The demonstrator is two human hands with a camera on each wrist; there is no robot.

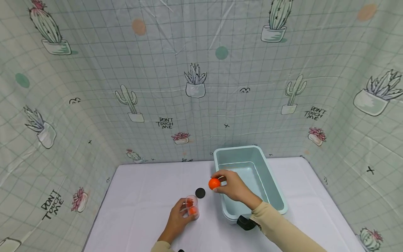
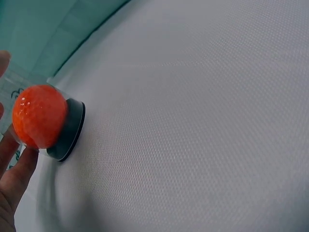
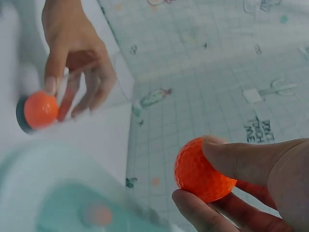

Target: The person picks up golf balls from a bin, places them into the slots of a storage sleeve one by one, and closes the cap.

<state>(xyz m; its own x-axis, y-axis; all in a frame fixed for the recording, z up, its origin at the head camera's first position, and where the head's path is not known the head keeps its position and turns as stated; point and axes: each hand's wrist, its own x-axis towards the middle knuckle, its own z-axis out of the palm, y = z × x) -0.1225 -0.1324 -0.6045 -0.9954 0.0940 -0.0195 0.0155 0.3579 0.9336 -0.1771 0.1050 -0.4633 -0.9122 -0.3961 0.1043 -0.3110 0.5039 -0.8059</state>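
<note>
My right hand (image 1: 234, 187) pinches an orange golf ball (image 3: 200, 169) between thumb and fingers, up over the left rim of a pale blue-green plastic tub (image 1: 276, 190). Its dimples show in the right wrist view. On the table, my left hand (image 1: 177, 220) grips a clear cylindrical tube (image 1: 191, 197) that stands upright. Inside, at the bottom, sits another orange ball (image 2: 39, 116), just above the tube's black base (image 2: 71, 133). A second orange patch shows nearer the tube's mouth in the head view; I cannot tell whether it is a reflection.
A round black lid (image 1: 200, 193) lies flat on the white tablecloth (image 1: 151, 185), between the tube and the tub. Behind and at both sides hangs a grid-patterned cactus curtain (image 1: 157, 70). A black strap (image 1: 246, 223) is on the right wrist.
</note>
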